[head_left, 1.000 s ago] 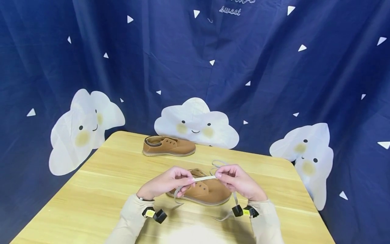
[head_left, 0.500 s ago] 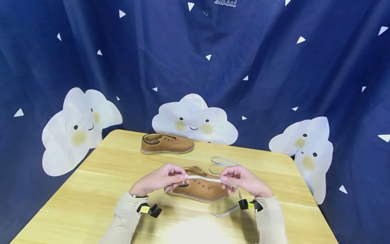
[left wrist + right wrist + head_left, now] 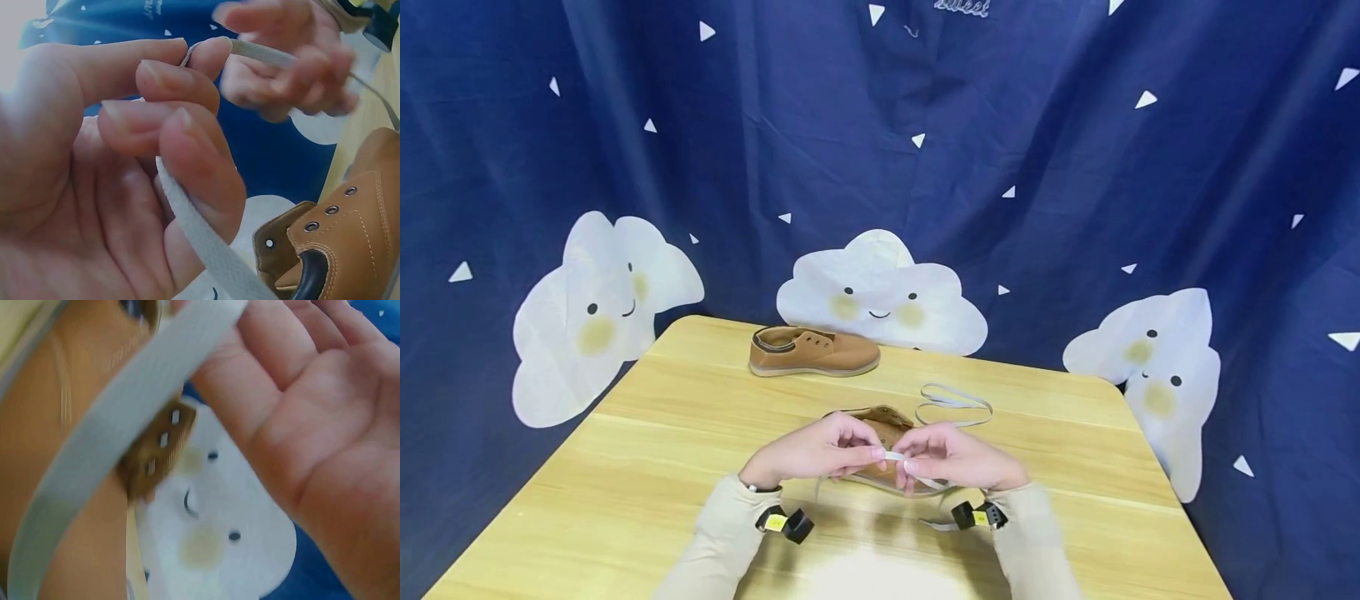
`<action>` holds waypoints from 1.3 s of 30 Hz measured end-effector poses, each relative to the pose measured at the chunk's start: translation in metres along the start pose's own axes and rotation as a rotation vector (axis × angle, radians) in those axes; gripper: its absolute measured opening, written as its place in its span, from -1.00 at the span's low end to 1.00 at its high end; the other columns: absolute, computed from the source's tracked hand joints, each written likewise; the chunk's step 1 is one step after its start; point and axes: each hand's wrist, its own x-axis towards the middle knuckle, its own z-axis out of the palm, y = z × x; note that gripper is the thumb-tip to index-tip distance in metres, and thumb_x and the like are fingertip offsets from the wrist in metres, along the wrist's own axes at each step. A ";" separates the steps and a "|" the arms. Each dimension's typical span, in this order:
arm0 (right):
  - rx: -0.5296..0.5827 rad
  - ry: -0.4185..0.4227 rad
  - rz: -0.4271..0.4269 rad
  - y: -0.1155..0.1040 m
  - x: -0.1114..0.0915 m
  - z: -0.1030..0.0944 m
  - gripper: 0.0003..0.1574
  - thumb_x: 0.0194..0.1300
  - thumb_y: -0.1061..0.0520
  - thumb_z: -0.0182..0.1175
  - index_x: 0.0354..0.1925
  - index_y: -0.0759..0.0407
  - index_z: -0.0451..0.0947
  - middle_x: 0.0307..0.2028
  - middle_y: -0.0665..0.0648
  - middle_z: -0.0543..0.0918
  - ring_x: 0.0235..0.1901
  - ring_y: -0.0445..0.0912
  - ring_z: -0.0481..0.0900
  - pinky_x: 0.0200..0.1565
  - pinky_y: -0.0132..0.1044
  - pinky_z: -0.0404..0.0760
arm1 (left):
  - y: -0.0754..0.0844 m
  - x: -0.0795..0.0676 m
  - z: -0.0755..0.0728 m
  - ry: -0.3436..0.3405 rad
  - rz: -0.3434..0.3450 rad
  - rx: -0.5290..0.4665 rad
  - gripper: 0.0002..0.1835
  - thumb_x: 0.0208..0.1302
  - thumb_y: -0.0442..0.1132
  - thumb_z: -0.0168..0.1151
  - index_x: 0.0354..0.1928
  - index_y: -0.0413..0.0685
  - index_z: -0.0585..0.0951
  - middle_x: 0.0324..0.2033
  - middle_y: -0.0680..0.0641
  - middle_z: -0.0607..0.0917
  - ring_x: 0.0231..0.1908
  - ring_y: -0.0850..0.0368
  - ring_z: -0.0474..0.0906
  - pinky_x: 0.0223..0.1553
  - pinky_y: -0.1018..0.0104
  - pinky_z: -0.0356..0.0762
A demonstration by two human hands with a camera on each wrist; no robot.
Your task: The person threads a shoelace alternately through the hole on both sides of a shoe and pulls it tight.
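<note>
A flat pale grey shoelace (image 3: 893, 456) runs between my two hands above the nearer brown shoe. My left hand (image 3: 816, 454) pinches it between thumb and forefinger, and its tail (image 3: 209, 244) hangs down across the curled fingers. Close on the right, my right hand (image 3: 962, 458) holds the lace by its fingertips; those fingers look blurred in the left wrist view. From there the lace (image 3: 115, 419) trails past the wrist toward the table. The unlaced brown shoe (image 3: 350, 231), with bare eyelets, lies just beneath and is partly hidden by the hands.
Another brown shoe (image 3: 842, 354) without a lace stands at the back of the wooden table (image 3: 677, 433). A second grey shoelace (image 3: 955, 406) lies looped right of the middle. A dark blue curtain (image 3: 850, 125) with clouds hangs behind the table.
After first spreading apart, my hands have come together, shortening the stretch of lace between them. The right hand has moved left, uncovering the looped lace on the table. Both shoes stay in place.
</note>
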 end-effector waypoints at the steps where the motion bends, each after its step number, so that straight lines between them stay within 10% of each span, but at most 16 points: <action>1: -0.017 0.015 -0.004 -0.002 0.002 0.003 -0.68 0.58 0.21 0.05 0.08 0.44 0.56 -0.24 0.52 0.66 -0.26 -0.13 0.76 -0.09 0.07 0.76 | -0.001 0.001 0.000 -0.002 0.003 0.004 -0.67 0.58 -0.14 0.10 -0.12 -0.29 0.70 -0.66 0.11 0.41 -0.68 0.36 0.26 -0.60 0.50 0.30; 15: 0.009 0.153 0.054 -0.006 -0.016 -0.004 -0.74 0.56 0.20 0.11 -0.18 0.44 0.55 -0.47 -0.05 0.71 -0.49 -0.25 0.65 -0.41 -0.36 0.68 | -0.010 -0.003 -0.009 0.005 -0.045 -0.004 -0.72 0.58 -0.11 0.10 -0.13 -0.08 0.74 -0.67 0.12 0.39 -0.70 0.33 0.24 -0.62 0.48 0.26; 27: -0.029 -0.042 -0.041 0.001 -0.050 -0.033 -0.81 0.53 0.40 0.01 -0.01 0.42 0.54 -0.32 0.55 0.70 -0.31 0.17 0.78 -0.03 -0.10 0.78 | -0.008 -0.011 -0.015 0.023 -0.044 0.007 -0.74 0.58 -0.12 0.11 -0.13 -0.08 0.74 -0.70 0.13 0.36 -0.70 0.33 0.21 -0.62 0.48 0.24; 39: -0.103 -0.065 -0.023 -0.004 0.000 0.003 -0.78 0.54 0.28 0.10 0.03 0.36 0.59 -0.29 0.45 0.66 -0.35 -0.19 0.69 -0.24 -0.05 0.77 | -0.004 0.003 0.002 -0.028 0.012 0.071 -0.74 0.54 -0.18 0.17 -0.15 -0.23 0.73 -0.64 0.09 0.42 -0.69 0.38 0.26 -0.62 0.53 0.28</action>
